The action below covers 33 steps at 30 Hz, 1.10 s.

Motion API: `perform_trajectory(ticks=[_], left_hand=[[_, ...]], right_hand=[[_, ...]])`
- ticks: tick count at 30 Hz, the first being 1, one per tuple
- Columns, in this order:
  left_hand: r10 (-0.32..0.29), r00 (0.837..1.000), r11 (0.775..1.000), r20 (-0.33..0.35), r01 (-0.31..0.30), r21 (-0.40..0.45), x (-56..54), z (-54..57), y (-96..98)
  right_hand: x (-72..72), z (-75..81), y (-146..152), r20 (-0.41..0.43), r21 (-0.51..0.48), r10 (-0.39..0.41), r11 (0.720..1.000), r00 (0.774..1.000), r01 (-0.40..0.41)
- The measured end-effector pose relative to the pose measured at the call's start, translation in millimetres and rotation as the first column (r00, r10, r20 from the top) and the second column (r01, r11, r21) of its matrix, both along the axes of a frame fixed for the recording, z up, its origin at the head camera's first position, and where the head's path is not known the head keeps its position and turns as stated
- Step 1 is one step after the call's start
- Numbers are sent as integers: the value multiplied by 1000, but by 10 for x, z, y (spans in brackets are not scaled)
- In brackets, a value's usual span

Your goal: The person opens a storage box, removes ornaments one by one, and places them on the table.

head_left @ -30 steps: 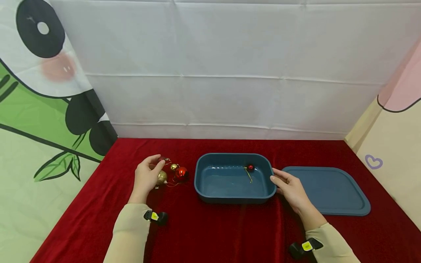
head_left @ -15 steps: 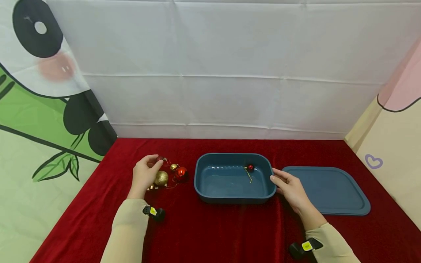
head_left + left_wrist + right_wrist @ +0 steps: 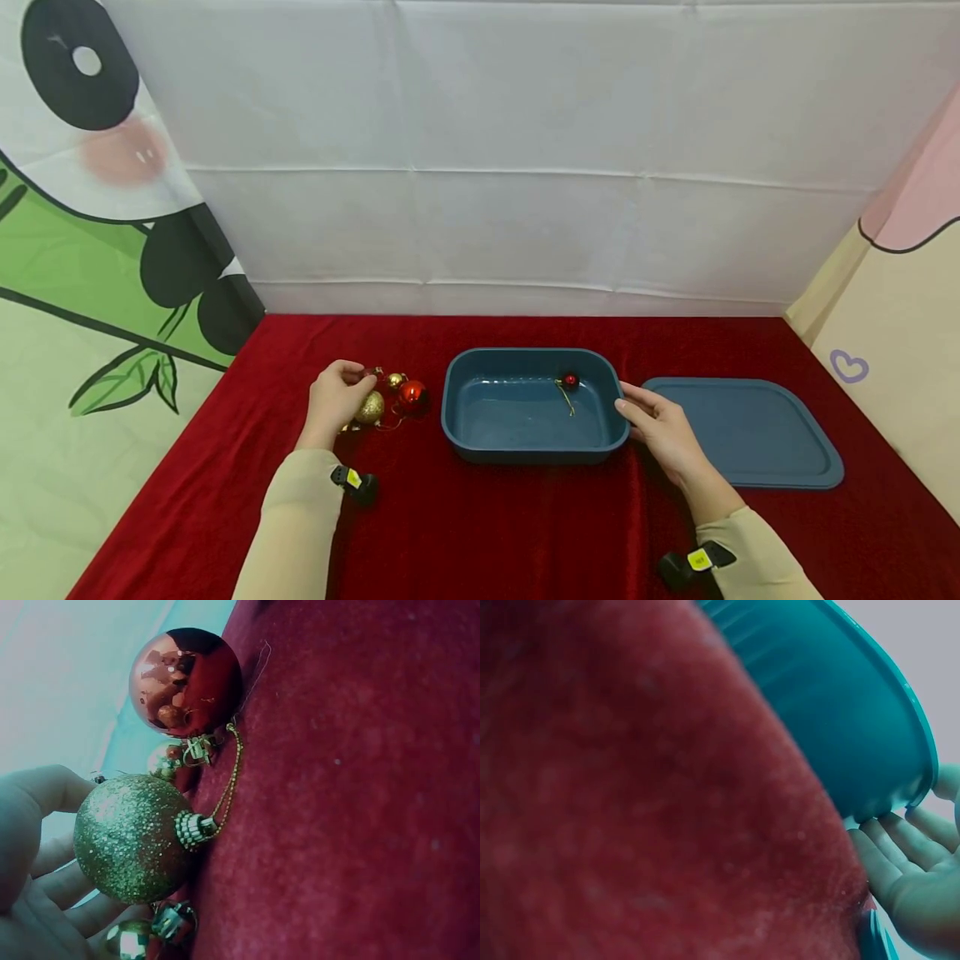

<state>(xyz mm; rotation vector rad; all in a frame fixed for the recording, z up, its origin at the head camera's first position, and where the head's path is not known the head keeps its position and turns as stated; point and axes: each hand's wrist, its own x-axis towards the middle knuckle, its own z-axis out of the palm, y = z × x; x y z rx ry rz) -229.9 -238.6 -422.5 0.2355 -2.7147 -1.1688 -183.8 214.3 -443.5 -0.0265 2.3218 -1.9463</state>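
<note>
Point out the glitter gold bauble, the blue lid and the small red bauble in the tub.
glitter gold bauble (image 3: 127, 838): left wrist view, sparkly body.
blue lid (image 3: 750, 429): head view, flat centre.
small red bauble (image 3: 571, 382): head view, round body.

You are looking at no readable writing; the yellow tags (image 3: 700, 560) on your wrist straps are showing blurred marks only.

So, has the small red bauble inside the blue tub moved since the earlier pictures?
No. The small red bauble lies at the same spot near the far right corner of the blue tub, its gold string trailing toward the tub's middle as before.
</note>
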Motion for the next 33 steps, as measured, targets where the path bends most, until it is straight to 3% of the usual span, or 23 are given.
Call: perform_trajectory(ticks=[8,24,33], left_hand=[[-45,999,998,15,45,-38,-10,-30,23],[71,997,996,37,-69,-61,7,-22,126],[62,994,996,90,-57,-63,-8,3,157]], right_hand=[[-6,-6,-4,-5,-10,0,1000,1000,0],[10,9,-1,-7,-8,0,1000,1000,0],[11,19,8,-5,-4,1,1000,1000,-1]])
